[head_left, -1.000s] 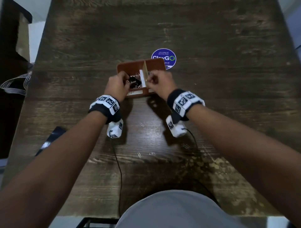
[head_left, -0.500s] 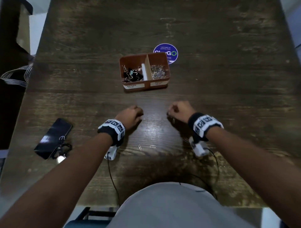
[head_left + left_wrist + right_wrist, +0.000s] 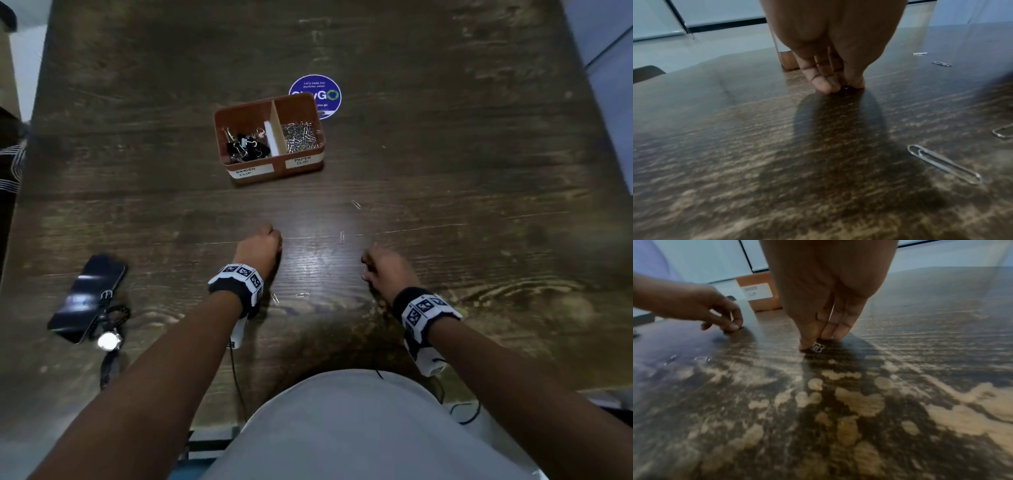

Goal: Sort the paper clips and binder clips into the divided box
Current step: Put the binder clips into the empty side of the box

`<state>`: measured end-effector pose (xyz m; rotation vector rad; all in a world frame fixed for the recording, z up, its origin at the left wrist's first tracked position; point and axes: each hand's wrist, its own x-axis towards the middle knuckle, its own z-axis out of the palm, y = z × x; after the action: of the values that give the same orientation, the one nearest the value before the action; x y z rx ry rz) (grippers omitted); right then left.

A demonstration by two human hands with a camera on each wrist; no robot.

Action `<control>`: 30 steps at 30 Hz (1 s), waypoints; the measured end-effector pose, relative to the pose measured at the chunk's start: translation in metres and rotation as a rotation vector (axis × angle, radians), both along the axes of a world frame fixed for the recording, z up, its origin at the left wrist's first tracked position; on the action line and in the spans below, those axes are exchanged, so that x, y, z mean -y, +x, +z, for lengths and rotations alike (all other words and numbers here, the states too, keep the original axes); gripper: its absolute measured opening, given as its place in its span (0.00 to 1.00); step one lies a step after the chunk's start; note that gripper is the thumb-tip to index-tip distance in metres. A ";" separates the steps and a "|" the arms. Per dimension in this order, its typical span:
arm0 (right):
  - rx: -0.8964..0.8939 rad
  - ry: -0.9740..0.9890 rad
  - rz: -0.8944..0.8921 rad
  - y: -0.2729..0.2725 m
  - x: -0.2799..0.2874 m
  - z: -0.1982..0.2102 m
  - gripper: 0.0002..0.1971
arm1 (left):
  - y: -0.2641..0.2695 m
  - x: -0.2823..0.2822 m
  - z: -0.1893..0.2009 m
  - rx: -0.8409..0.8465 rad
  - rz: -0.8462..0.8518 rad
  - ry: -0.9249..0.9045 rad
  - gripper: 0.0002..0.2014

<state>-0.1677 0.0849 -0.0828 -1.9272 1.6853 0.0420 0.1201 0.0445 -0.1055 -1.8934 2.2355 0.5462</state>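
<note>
The brown divided box point(image 3: 239, 113) stands at the table's middle, with black binder clips point(image 3: 245, 147) in its left compartment and silver paper clips point(image 3: 301, 136) in its right one. My left hand point(image 3: 275, 240) is down on the table in front of the box. Its fingertips point(image 3: 826, 87) and thumb pinch a small shiny paper clip point(image 3: 845, 87) against the wood. My right hand point(image 3: 364, 270) is lower right, thumb and fingers point(image 3: 805, 344) pinching a paper clip point(image 3: 818, 347) on the surface. Loose paper clips lie nearby point(image 3: 356, 204), point(image 3: 342, 236), point(image 3: 275, 298), point(image 3: 302, 294).
A dark phone point(image 3: 87, 296) with a strap and a small round light lies at the left. A blue round sticker point(image 3: 317, 89) sits behind the box. Cables run from my wrist cameras toward my body. The table's left edge point(image 3: 37, 102) borders a pale floor.
Both hands drew back from the box toward me and came down onto the table among the loose paper clips, each closing its fingertips on one.
</note>
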 end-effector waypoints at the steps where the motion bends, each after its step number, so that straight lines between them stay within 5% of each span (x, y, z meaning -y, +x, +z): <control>1: -0.007 -0.025 0.001 0.001 -0.003 -0.001 0.10 | 0.000 0.001 0.000 -0.002 -0.002 0.008 0.05; 5: -0.056 -0.073 0.009 0.001 -0.012 -0.004 0.08 | 0.011 -0.001 0.001 -0.084 0.081 0.016 0.07; 10: -0.107 -0.088 0.200 -0.005 -0.019 -0.015 0.18 | 0.023 -0.011 0.000 -0.158 0.186 0.004 0.10; 15: -0.140 -0.087 0.375 -0.007 -0.013 -0.024 0.13 | 0.016 -0.012 0.001 -0.212 0.289 -0.022 0.15; 20: 0.072 -0.034 0.195 -0.004 0.016 -0.012 0.15 | 0.001 -0.008 0.002 -0.203 0.308 -0.018 0.12; 24: 0.336 0.035 -0.227 0.009 0.050 -0.005 0.11 | -0.008 -0.003 0.005 -0.171 0.282 -0.007 0.03; 30: 0.229 0.177 0.009 0.016 0.077 0.002 0.14 | -0.011 0.001 0.009 0.000 0.063 0.091 0.11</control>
<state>-0.1513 0.0081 -0.0807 -1.7373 1.4718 -0.0240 0.1087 0.0433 -0.0963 -1.9234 2.1190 0.6461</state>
